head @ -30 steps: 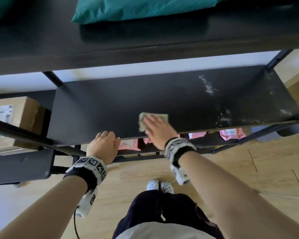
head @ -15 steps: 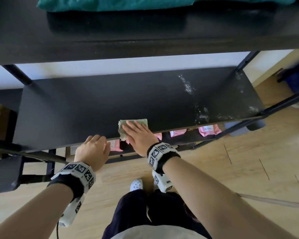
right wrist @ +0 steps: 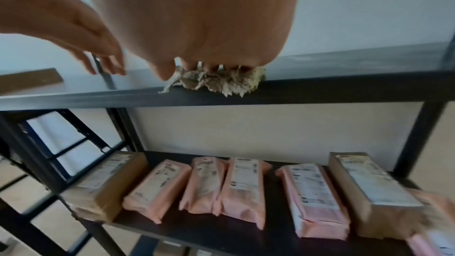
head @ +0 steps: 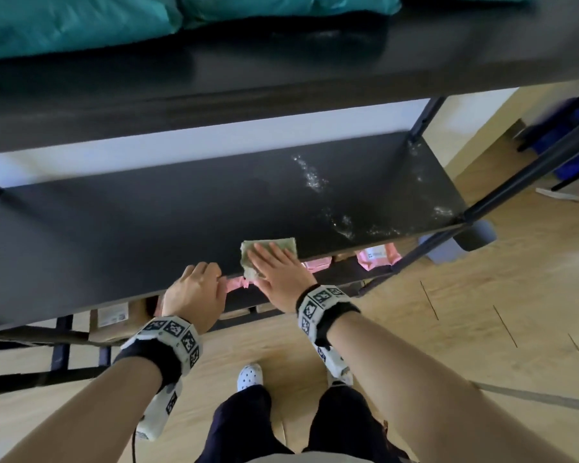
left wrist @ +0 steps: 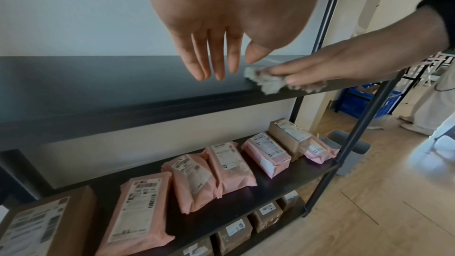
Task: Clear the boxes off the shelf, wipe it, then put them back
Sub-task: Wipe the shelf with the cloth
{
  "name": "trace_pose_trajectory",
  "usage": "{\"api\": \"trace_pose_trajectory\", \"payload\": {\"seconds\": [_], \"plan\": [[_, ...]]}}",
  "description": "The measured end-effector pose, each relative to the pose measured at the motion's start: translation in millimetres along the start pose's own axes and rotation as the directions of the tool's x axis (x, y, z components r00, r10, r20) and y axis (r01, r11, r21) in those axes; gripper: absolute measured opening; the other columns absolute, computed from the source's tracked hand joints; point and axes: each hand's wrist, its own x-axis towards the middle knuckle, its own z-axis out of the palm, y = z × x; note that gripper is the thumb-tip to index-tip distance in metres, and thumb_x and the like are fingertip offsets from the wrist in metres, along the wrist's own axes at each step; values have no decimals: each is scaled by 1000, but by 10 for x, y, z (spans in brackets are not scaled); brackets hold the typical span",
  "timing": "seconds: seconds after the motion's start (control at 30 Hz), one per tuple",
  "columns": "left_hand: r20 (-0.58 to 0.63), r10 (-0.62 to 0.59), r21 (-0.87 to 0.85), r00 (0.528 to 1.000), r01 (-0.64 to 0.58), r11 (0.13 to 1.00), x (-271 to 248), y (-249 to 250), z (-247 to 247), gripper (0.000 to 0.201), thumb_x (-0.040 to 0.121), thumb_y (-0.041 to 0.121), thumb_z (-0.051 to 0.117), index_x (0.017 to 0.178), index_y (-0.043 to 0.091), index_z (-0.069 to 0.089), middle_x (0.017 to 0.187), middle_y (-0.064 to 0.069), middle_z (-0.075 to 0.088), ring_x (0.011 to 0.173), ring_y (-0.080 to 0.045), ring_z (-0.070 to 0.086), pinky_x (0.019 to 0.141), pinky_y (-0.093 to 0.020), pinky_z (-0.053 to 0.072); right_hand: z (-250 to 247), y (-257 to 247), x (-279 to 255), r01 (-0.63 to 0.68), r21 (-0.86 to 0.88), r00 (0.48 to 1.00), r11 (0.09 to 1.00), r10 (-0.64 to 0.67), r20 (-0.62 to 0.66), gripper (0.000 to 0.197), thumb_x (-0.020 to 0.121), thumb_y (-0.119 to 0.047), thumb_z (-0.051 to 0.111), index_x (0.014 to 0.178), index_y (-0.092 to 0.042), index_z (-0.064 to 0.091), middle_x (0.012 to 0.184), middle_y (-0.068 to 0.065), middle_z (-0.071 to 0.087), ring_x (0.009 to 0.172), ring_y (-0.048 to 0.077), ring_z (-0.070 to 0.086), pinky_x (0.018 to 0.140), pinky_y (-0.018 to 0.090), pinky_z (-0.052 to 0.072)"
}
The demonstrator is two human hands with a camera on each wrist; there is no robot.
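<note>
Shelf-wiping is under way, with the matte black shelf board (head: 154,235) bare of boxes. Going from the fingers (head: 274,253) outward: those of the right hand (head: 279,274) lie straight and together, pressed flat on a crumpled pale-green cloth (head: 283,243) at the board's front edge. Compared with a second ago the cloth sits slightly farther toward the right along that edge, nearer the white dusty smears (head: 310,177) that streak the board's right part. The left hand (head: 194,294) rests at the front lip as before; in its wrist view its fingers (left wrist: 216,59) hang straight and loosely apart, holding nothing. By my reading the left and middle of the board look clean, so the wipe is roughly half done, and the smeared right end is what remains. Pink mailer parcels (right wrist: 243,186) and brown cardboard boxes (right wrist: 369,188) lie in a row on the shelf below.
</note>
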Motion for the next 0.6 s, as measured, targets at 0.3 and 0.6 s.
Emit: {"api": "trace_pose_trajectory", "payload": {"seconds": [0.3, 0.6], "plan": [[-18, -106, -37, 994, 105, 994, 13, 994, 410, 23, 96, 28, 39, 105, 15, 56, 105, 1, 61, 102, -19, 55, 75, -32, 47, -226, 1720, -711, -41, -51, 996, 998, 37, -82, 57, 102, -37, 23, 151, -26, -4, 160, -6, -6, 148, 13, -5, 122, 37, 4], [-66, -206, -94, 976, 199, 975, 94, 1619, 584, 22, 94, 24, 42, 104, 13, 57, 107, -1, 61, 103, -19, 56, 71, -34, 51, -202, 1462, -442, 90, -61, 996, 994, -91, -16, 59, 100, -45, 18, 151, -24, -3, 160, -3, -7, 148, 22, -8, 121, 39, -1]]}}
